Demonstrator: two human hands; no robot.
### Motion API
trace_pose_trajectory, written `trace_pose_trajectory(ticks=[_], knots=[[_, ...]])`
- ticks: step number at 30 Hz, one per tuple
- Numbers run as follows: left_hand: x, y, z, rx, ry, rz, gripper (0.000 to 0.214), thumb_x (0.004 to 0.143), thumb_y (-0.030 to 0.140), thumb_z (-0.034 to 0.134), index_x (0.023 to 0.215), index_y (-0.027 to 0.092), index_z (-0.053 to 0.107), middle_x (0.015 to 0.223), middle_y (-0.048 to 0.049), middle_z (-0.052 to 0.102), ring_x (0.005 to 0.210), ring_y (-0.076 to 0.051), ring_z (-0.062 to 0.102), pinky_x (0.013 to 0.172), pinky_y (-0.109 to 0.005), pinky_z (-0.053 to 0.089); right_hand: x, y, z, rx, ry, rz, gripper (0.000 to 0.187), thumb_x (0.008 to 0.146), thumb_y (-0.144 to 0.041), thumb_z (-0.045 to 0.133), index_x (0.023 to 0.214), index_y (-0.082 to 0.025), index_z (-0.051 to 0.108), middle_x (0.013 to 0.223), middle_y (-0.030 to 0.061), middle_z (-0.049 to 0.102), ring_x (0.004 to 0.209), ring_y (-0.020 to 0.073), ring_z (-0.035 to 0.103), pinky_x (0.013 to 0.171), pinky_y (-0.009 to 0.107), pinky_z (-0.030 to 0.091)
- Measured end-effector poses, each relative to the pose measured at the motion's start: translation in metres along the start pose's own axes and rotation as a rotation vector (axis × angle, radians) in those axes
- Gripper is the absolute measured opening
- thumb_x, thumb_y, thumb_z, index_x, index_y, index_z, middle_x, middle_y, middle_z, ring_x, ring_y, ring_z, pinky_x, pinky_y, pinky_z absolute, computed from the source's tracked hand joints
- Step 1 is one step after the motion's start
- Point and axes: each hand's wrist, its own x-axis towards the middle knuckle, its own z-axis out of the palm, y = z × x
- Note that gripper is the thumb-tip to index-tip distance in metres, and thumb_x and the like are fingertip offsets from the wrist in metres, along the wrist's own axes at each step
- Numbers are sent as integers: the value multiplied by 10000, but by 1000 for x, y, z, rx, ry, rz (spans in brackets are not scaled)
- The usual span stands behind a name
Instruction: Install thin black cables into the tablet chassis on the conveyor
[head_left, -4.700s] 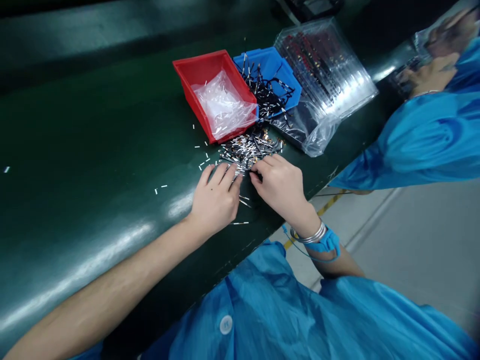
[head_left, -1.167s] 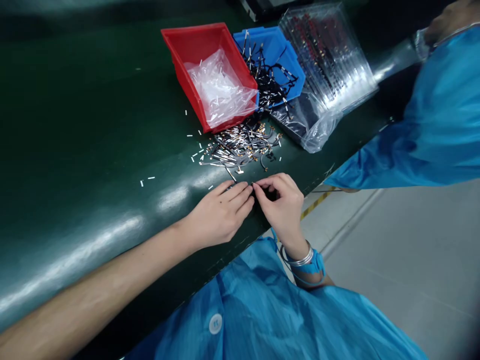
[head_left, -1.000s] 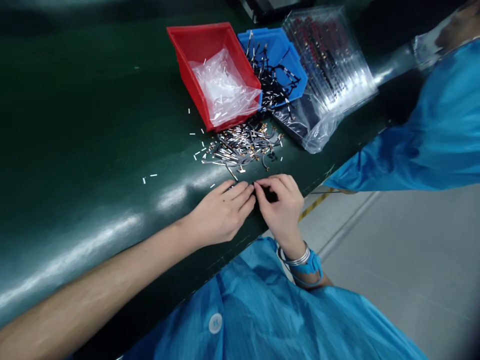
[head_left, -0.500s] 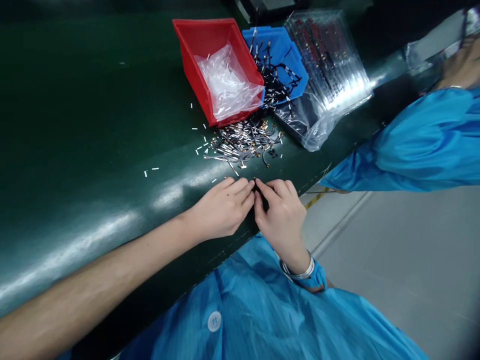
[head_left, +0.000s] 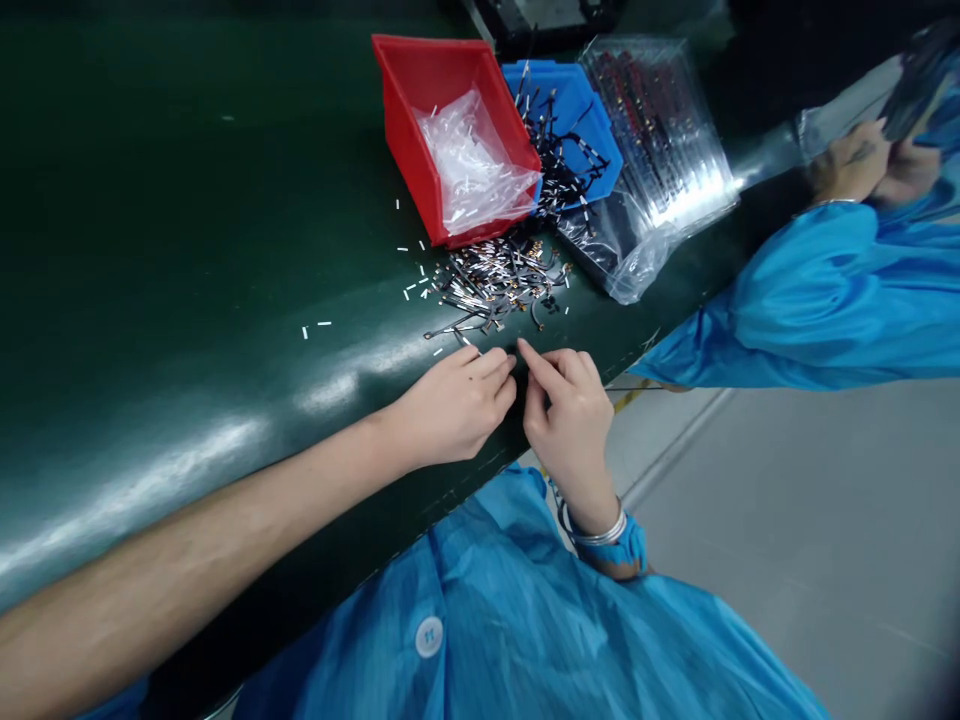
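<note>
My left hand [head_left: 459,408] is closed, thumb and fingers pressed together low over the green table. Whatever lies in its pinch is hidden by the fingers. Close beside it, my right hand [head_left: 571,412] has its index finger stretched forward and its thumb apart, with nothing visible between them. Just beyond both hands lies a loose pile of short cables [head_left: 495,285], dark with silver sleeves and small gold-coloured ends. One thin silver-and-dark piece reaches close to my left knuckles; I cannot tell whether it touches them.
Behind the pile stand a red bin [head_left: 414,140] with a clear bag [head_left: 476,170] of small white pieces and a blue bin [head_left: 592,120] of black cables. Clear trays [head_left: 660,130] lie to their right. A co-worker's blue sleeve [head_left: 832,300] reaches in from the right.
My right hand's thumb and index finger have parted and drawn slightly away from my left hand. The co-worker's hands have come further into view. The whole view has shifted a little.
</note>
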Motion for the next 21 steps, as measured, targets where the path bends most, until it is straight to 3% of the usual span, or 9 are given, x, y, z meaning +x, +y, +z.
trace_pose_trajectory(ticks=[5, 8, 10, 14, 21], knots=[[0, -1, -1, -20, -7, -1, 269, 868, 187, 532, 1025, 22, 676, 988, -145, 716, 931, -255, 606, 760, -350, 466, -1, 3, -1, 75, -64, 17, 351, 904, -149, 420, 1079, -234, 713, 780, 57, 590, 763, 206, 490, 621, 347, 437], [0, -2, -2, -30, 10, -5, 264, 868, 176, 533, 1030, 24, 675, 1084, -161, 701, 966, -255, 606, 773, -347, 467, 5, 11, -1, 248, -68, 88, 304, 908, -165, 448, 1022, -252, 717, 781, 31, 601, 748, 178, 520, 649, 329, 455], [-1, -2, -3, -46, 7, -10, 261, 875, 171, 521, 1032, 34, 677, 1153, -166, 681, 998, -256, 604, 793, -351, 470, 13, 19, 1, 284, 3, 131, 225, 895, -200, 501, 955, -239, 714, 781, 22, 613, 732, 168, 532, 648, 321, 455], [-1, -3, -5, -71, 12, -25, 274, 907, 176, 465, 1021, 65, 688, 1163, -153, 683, 1043, -255, 608, 827, -360, 481, 38, 31, 9, 45, 147, 141, 94, 814, -257, 622, 754, -209, 675, 720, 33, 611, 731, 194, 523, 618, 329, 415], [0, -3, -10, -51, 85, -81, 277, 908, 166, 463, 1050, 65, 679, 1246, -157, 643, 1144, -275, 589, 879, -388, 490, 67, 42, 9, -150, -14, 48, 161, 707, -124, 590, 572, -207, 565, 591, 33, 565, 637, 183, 481, 521, 311, 297]])
